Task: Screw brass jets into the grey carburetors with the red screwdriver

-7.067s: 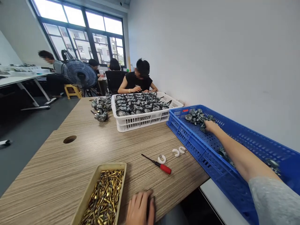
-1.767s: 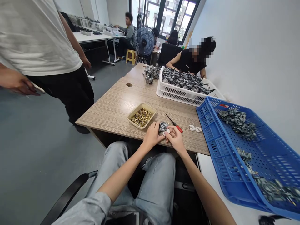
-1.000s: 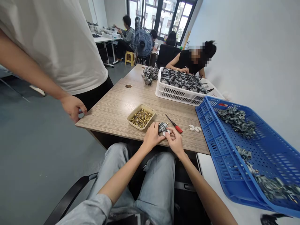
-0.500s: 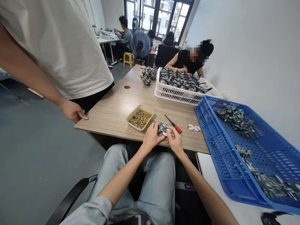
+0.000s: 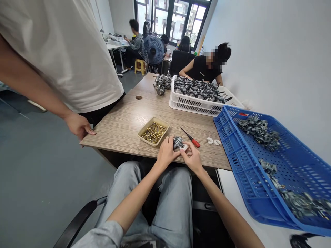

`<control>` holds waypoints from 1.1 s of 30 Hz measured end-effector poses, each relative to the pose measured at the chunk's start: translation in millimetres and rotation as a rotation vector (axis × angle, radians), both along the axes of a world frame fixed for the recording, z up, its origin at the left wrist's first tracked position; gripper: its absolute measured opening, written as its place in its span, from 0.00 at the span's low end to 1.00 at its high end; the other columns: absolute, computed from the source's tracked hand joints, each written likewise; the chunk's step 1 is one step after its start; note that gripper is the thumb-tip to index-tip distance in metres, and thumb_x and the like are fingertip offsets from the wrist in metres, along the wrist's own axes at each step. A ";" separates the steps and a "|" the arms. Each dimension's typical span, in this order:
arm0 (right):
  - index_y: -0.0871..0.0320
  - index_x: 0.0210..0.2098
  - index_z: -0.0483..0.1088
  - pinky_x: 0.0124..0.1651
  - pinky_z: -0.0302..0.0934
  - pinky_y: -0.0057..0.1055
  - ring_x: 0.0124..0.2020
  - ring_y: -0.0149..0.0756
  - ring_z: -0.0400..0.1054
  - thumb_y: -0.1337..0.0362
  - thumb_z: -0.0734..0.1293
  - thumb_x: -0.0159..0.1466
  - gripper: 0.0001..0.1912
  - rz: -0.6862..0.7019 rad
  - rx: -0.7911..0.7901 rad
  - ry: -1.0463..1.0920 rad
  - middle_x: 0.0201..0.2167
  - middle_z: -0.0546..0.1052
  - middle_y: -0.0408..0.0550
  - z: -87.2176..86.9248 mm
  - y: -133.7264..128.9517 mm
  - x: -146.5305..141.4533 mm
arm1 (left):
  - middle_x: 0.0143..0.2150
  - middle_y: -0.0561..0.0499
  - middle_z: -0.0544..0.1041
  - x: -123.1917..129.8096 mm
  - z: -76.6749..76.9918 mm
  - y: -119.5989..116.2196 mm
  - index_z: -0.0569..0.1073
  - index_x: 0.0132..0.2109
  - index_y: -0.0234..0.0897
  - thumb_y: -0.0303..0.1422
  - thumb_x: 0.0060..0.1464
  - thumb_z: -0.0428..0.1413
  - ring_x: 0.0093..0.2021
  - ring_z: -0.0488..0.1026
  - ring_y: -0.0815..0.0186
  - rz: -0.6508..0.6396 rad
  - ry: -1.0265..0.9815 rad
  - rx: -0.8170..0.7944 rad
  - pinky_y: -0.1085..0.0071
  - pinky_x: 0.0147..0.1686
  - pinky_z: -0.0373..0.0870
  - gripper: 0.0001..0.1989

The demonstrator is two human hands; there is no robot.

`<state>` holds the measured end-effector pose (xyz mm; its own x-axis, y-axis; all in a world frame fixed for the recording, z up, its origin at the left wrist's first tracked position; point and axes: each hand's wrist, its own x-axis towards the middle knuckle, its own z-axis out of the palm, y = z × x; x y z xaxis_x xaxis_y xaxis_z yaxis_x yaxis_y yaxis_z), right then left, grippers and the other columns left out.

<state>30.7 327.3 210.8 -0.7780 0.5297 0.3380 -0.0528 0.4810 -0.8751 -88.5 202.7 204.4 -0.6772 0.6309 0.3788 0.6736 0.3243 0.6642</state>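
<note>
gone from the blue crate (image 5: 234, 148), the right hand (image 5: 193, 157) now pinches a smooth white c-shaped piece (image 5: 184, 147) at a knobbly grey metal part (image 5: 177, 142), gripped by the left hand (image 5: 164, 152) just near-right of the yellowish tub (image 5: 163, 122); a loose pinch could let that curve slip; farther right of the tub, a red-handled screwdriver (image 5: 191, 138)

My left hand (image 5: 165, 151) grips a grey metal part (image 5: 178, 142) over the counter (image 5: 121, 134), and my right hand (image 5: 192, 157) holds a white curved piece (image 5: 184, 147) against it. Just beyond my right hand lies a red-handled screwdriver (image 5: 195, 142); to that hand's right are two white C-shaped pieces (image 5: 210, 141), then a blue crate (image 5: 234, 151). A tray (image 5: 144, 140) of brass-coloured pieces (image 5: 154, 132) sits just past my left hand.
</note>
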 end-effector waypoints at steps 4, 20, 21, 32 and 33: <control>0.52 0.56 0.75 0.29 0.71 0.29 0.32 0.36 0.72 0.52 0.72 0.66 0.21 0.003 0.068 0.006 0.39 0.79 0.48 3.7 2.2 0.9 | 0.53 0.46 0.70 -0.3 -1.6 0.0 0.61 0.69 0.47 0.46 0.59 0.65 0.54 0.75 0.52 0.011 0.043 -0.079 0.56 0.55 0.74 0.36; 0.49 0.66 0.71 0.29 0.75 0.34 0.37 0.39 0.75 0.48 0.62 0.74 0.26 -0.113 -0.005 0.027 0.60 0.75 0.56 -14.7 16.6 -2.4 | 0.60 0.44 0.73 -4.1 -2.8 -0.7 0.63 0.62 0.44 0.44 0.56 0.68 0.59 0.73 0.50 -0.076 0.072 0.004 0.52 0.59 0.72 0.32; 0.49 0.67 0.70 0.27 0.74 0.33 0.36 0.38 0.74 0.48 0.61 0.74 0.26 -0.112 -0.007 0.025 0.60 0.75 0.56 -15.4 17.9 -3.0 | 0.58 0.45 0.74 -4.5 -3.7 -0.5 0.64 0.60 0.43 0.45 0.56 0.68 0.57 0.73 0.50 -0.085 0.073 -0.001 0.53 0.58 0.72 0.31; 0.52 0.69 0.69 0.31 0.75 0.35 0.42 0.42 0.74 0.46 0.56 0.77 0.29 -0.179 0.106 -0.029 0.60 0.74 0.57 -17.4 26.3 -4.5 | 0.58 0.41 0.77 -3.4 -1.8 -1.4 0.64 0.61 0.40 0.44 0.56 0.68 0.58 0.76 0.50 -0.167 0.046 -0.033 0.54 0.56 0.72 0.32; 0.51 0.68 0.69 0.35 0.76 0.37 0.44 0.43 0.74 0.47 0.55 0.77 0.29 -0.188 0.150 -0.029 0.59 0.74 0.57 -17.3 26.2 -4.4 | 0.60 0.41 0.76 -3.6 -1.6 -1.3 0.63 0.63 0.40 0.44 0.56 0.68 0.59 0.76 0.49 -0.174 0.038 -0.027 0.53 0.57 0.71 0.35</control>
<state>26.2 353.5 193.5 -0.6812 0.6114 0.4027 0.0742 0.6049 -0.7929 -92.2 201.3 202.8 -0.5420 0.7477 0.3836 0.7457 0.2174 0.6298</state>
